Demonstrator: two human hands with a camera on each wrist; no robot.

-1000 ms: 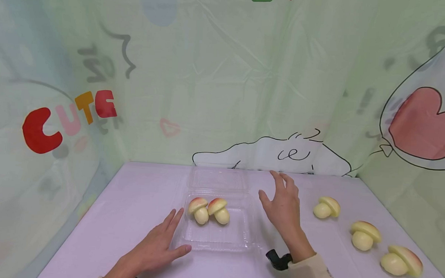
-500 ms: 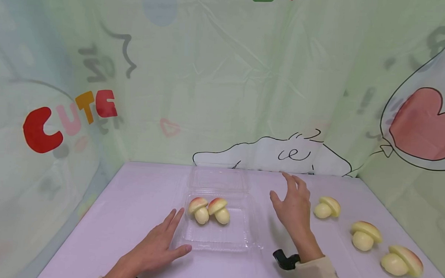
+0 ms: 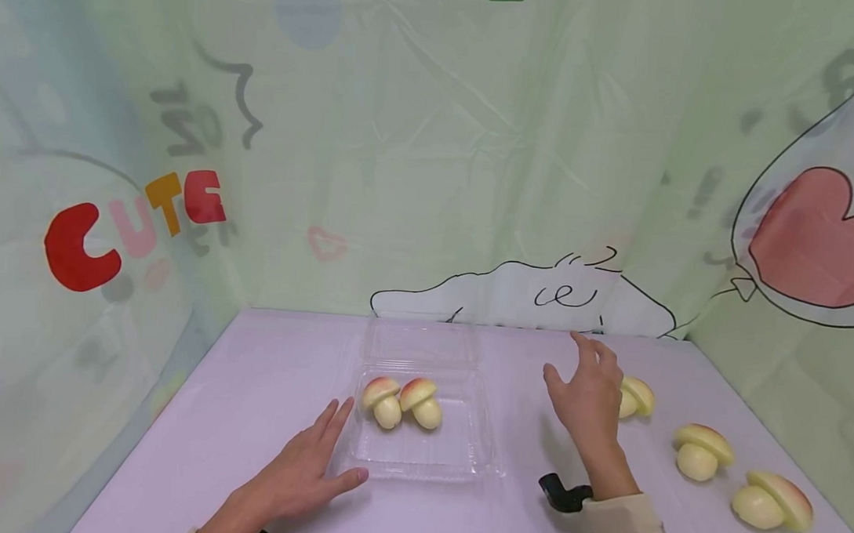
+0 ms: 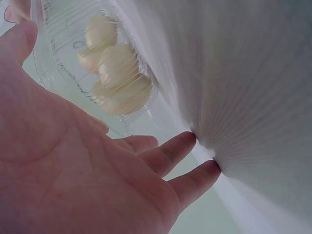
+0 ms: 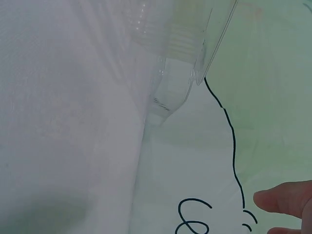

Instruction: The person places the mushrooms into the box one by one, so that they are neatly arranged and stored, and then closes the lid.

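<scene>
Right grip [image 3: 586,394]: empty, fingers loosely spread; above the worktop [image 3: 268,363]
Near mushroom [image 3: 637,398]: just right of this grip; partly hidden by it
Left grip [image 3: 298,466]: empty, fingers straight; fingertips touching the worktop
Box [image 3: 456,448]: clear, lid folded back; between both grips
Boxed mushrooms [image 3: 388,412]: two; toward the left grip
Far mushrooms [image 3: 699,464]: two; farther right of the right grip

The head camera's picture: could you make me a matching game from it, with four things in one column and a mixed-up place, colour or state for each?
1. Clear box
2. Left hand
3. Right hand
4. Large heart

A. Partly hides a single mushroom shape
B. Pinkish red
C. Open, with two mushroom shapes inside
D. Just left of the box

Pairs: 1-C, 2-D, 3-A, 4-B
</scene>
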